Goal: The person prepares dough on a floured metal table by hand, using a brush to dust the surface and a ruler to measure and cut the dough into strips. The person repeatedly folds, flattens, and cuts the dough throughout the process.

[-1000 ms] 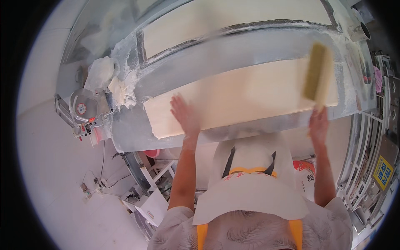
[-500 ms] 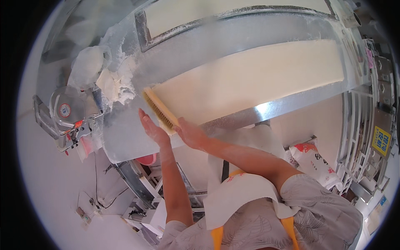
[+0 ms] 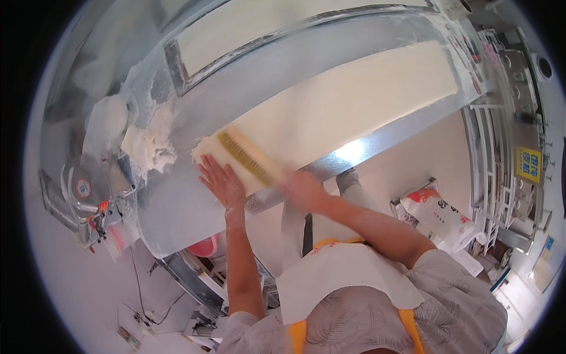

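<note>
- Right hand (image 3: pixel 303 192), slightly blurred, grasps the end of a long wooden brush with yellowish bristles (image 3: pixel 250 158).
- Left hand (image 3: pixel 223 184) grips nothing, its fingers spread at the left end of a long, flat, cream-coloured dough sheet (image 3: pixel 354 100); whether it presses down, I cannot tell.
- Brush slants across that same end of the sheet, which lies along the flour-dusted grey metal worktop (image 3: pixel 171 200).
- Crumpled pale dough scraps (image 3: pixel 147 141) lie left of the sheet.
- Farther back, a dark, flour-dusted frame (image 3: pixel 175 68) edges another pale sheet (image 3: pixel 236 29).
</note>
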The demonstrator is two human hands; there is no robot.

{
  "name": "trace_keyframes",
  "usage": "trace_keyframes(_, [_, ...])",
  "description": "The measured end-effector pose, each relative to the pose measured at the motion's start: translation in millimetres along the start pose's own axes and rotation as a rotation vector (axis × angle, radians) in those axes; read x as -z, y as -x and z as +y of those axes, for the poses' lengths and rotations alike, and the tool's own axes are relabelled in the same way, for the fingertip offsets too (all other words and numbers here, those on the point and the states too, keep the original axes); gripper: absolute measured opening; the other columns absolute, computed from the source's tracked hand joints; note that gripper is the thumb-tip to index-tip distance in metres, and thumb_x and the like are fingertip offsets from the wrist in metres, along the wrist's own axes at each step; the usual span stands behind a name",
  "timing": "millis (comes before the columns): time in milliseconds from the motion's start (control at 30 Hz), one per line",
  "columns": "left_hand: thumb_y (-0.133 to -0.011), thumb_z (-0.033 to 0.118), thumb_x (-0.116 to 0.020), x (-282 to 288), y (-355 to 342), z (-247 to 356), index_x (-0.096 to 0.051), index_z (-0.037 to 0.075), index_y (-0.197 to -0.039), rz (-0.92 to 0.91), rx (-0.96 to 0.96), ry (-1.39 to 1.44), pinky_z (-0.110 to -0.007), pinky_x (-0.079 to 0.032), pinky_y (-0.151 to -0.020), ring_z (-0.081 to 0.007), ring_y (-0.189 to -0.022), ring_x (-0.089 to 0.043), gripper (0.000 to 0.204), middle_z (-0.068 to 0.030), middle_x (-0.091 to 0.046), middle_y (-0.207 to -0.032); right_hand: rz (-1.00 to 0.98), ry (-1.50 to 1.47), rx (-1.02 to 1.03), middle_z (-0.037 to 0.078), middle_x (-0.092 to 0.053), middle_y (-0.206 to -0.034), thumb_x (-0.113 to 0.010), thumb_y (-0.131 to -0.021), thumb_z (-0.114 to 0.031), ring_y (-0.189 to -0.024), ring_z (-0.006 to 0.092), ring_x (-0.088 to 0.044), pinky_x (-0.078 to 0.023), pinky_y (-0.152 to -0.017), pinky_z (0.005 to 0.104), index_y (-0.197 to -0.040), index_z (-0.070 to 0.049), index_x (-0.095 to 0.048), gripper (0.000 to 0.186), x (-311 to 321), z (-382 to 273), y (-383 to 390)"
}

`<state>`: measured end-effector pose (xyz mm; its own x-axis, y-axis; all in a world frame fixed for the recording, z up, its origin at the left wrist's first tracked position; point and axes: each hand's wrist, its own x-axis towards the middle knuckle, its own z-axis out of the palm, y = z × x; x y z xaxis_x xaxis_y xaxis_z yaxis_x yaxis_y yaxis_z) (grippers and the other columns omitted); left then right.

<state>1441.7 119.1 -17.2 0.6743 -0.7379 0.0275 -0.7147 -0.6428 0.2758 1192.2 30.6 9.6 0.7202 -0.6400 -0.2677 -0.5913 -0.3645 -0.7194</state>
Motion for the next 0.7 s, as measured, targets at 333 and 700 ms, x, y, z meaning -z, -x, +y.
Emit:
trace_keyframes(333, [-0.115, 0.050, -0.030, -14, -11, 84, -0.015, 0.007, -0.171, 0.082, -0.055, 0.053, -0.058, -0.002, -0.131, -0.0390, -0.165, -0.008, 0.073, -0.0174, -0.014, -0.178, 0.282, -0.066, -0.246, 0.026, -0.072, -0.098, -0.051, -0.109, -0.041, -0.090, 0.0445, -0.070, -0.052, -0.079, 0.0541, -0.122, -0.003, -0.056, 0.040, 180, 70, 28])
trace_keyframes(700, [-0.115, 0.049, -0.032, -78, -29, 251, -0.014, 0.002, -0.170, -0.073, -0.128, -0.060, -0.058, 0.000, -0.131, -0.0399, -0.165, -0.004, 0.075, -0.0200, -0.010, -0.178, 0.508, -0.149, -0.567, 0.023, -0.072, -0.090, -0.059, -0.106, -0.035, -0.086, 0.0439, -0.071, -0.057, -0.075, 0.0511, -0.114, -0.005, -0.060, 0.031, 381, 256, 68])
